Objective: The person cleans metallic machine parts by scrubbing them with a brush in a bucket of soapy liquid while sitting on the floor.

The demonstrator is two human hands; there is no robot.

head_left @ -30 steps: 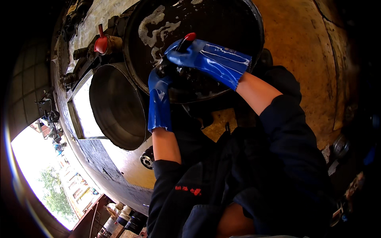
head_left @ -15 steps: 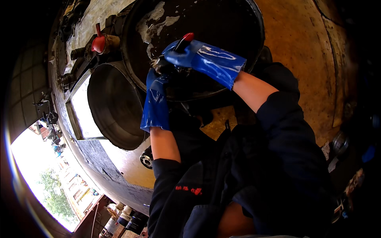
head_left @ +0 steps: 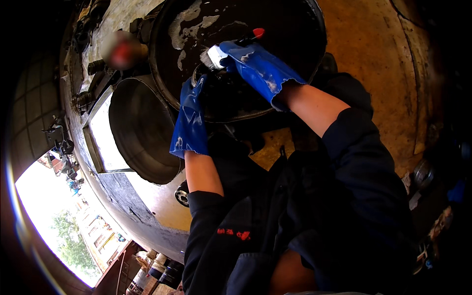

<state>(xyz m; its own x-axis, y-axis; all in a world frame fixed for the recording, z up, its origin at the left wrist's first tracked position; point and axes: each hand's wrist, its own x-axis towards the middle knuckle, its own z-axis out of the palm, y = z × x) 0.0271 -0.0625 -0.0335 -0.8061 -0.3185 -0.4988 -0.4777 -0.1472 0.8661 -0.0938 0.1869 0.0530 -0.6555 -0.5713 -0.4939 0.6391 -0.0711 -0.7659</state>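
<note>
In a blue rubber glove, my right hand (head_left: pixel 242 55) is closed round a paintbrush (head_left: pixel 215 57). Its pale bristles and bright metal band point left, and its red handle end shows beyond the glove. My left hand (head_left: pixel 190 96), gloved the same way, grips a dark metal part (head_left: pixel 198 74) with a curved, shiny edge; the rest of it is lost against the dark background. Both hands are over the near left side of a large round black basin (head_left: pixel 322 37). Dark liquid with patches of pale foam (head_left: pixel 184 32) lies in it. The bristles are just above the part.
An empty-looking dark round tub (head_left: pixel 142 132) leans beside the basin on the left. A blurred red object (head_left: pixel 122 50) and several dark metal parts (head_left: pixel 82 100) are farther left. A ring-shaped bearing (head_left: pixel 182 195) lies near my left forearm. Brown, stained floor (head_left: pixel 368 59) stretches right.
My right hand has drawn back a little to the right with the paintbrush, turning it so its metal band shows. The left hand's part is now less covered.
</note>
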